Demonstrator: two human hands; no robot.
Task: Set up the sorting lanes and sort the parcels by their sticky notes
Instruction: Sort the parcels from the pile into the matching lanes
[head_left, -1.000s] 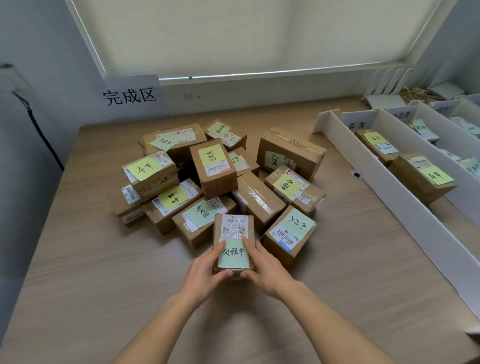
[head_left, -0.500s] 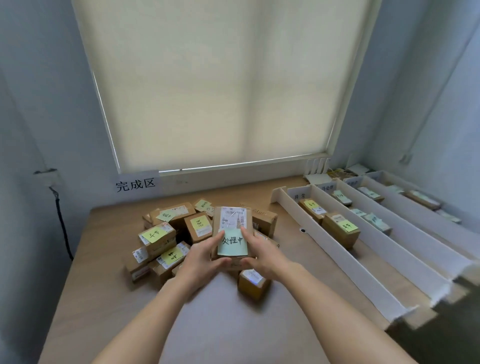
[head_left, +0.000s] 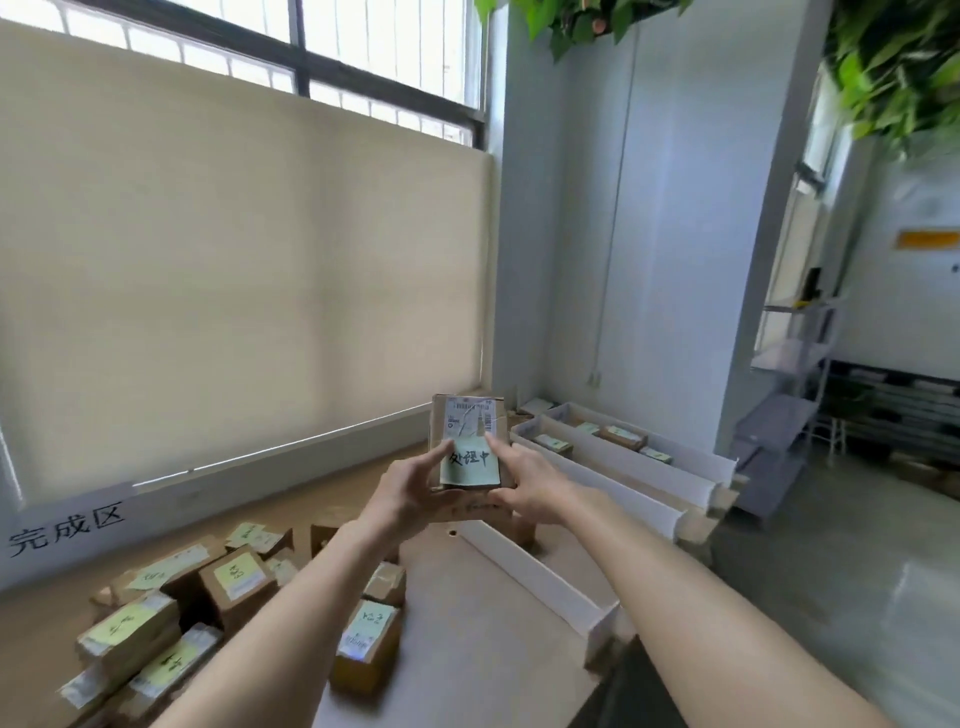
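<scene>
Cardboard parcel (head_left: 469, 434) with a green sticky note (head_left: 470, 461) was gripped by both hands, left hand (head_left: 406, 492) and right hand (head_left: 530, 487), above the bench (head_left: 467, 613).

My left hand (head_left: 410, 493) and right hand (head_left: 530, 486) are holding up a brown cardboard parcel (head_left: 467, 423) that is carrying a white printed shipping label (head_left: 470, 415) and a pale green sticky note (head_left: 469, 462) marked in black handwriting. Below, brown parcels in the pile (head_left: 208, 613) are showing yellow and pale green notes on the tan wood-grain table (head_left: 467, 623). The lane dividers (head_left: 540, 571) are showing white, the blind (head_left: 234, 260) cream, the wall sign (head_left: 67, 527) white with black characters.
</scene>
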